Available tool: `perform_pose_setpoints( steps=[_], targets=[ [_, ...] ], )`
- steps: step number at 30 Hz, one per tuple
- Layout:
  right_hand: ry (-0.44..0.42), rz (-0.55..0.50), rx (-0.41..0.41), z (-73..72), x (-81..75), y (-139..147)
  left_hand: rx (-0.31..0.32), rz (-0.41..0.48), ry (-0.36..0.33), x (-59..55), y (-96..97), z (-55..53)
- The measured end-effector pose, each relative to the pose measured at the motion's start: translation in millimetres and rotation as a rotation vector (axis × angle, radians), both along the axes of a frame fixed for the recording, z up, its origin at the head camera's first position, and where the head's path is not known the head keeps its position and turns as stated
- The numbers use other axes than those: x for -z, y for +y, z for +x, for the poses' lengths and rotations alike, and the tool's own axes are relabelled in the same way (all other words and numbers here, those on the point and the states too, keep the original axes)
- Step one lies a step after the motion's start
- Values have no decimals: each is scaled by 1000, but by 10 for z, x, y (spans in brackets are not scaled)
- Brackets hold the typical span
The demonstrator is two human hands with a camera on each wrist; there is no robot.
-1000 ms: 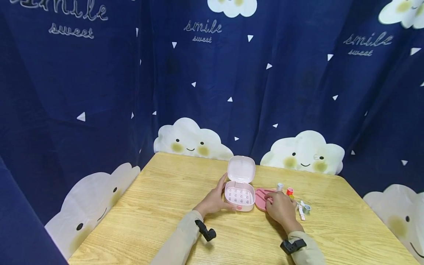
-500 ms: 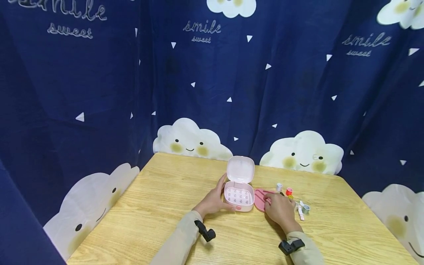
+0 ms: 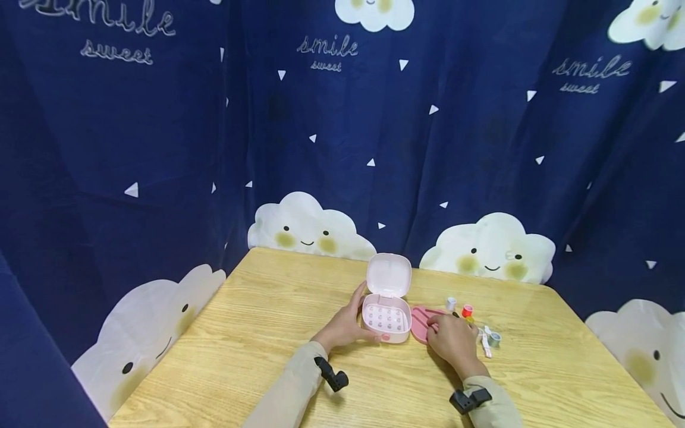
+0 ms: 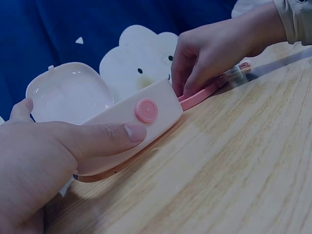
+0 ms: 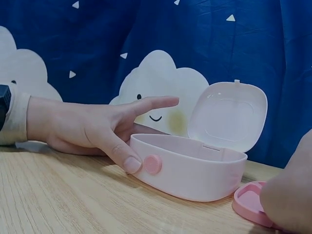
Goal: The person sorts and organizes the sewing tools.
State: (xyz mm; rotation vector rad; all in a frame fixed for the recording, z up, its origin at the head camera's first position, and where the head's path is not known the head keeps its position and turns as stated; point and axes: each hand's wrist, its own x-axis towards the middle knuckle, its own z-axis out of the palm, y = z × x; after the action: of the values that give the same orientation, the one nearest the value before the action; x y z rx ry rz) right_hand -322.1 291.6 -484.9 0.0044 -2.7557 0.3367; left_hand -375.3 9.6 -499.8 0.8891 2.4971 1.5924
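Note:
An oval pale pink box (image 3: 386, 321) stands on the table with its hinged lid (image 5: 229, 116) raised at the back. Its white bottom carries a small repeated print. My left hand (image 3: 345, 327) holds the box's left side, the thumb on the front next to a round pink button (image 4: 146, 110). To the right of the box lies a darker pink divided tray (image 3: 420, 324). My right hand (image 3: 455, 339) is over the tray's right part, thumb and fingers bent down into it. I cannot tell whether the fingertips pinch anything there.
Just beyond my right hand stand a white thread spool (image 3: 452, 304) and a red spool (image 3: 467, 310), with a yellow one partly hidden. A grey spool (image 3: 495, 339) and a white strip (image 3: 486, 343) lie to the right. A blue curtain (image 3: 342, 148) hangs behind the table.
My right hand has shifted very slightly at the tray, and a small dark thing shows beyond its knuckles. My left hand and the box stay as they were.

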Motion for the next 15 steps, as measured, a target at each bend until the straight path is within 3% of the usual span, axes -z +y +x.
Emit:
perform_pose_setpoints(
  steps=[6, 15],
  targets=[
    [34, -9, 3, 10, 4, -15, 1, 2, -8, 6, -2, -3],
    [164, -38, 5, 2, -19, 39, 1, -6, 14, 10, 6, -11]
  ],
)
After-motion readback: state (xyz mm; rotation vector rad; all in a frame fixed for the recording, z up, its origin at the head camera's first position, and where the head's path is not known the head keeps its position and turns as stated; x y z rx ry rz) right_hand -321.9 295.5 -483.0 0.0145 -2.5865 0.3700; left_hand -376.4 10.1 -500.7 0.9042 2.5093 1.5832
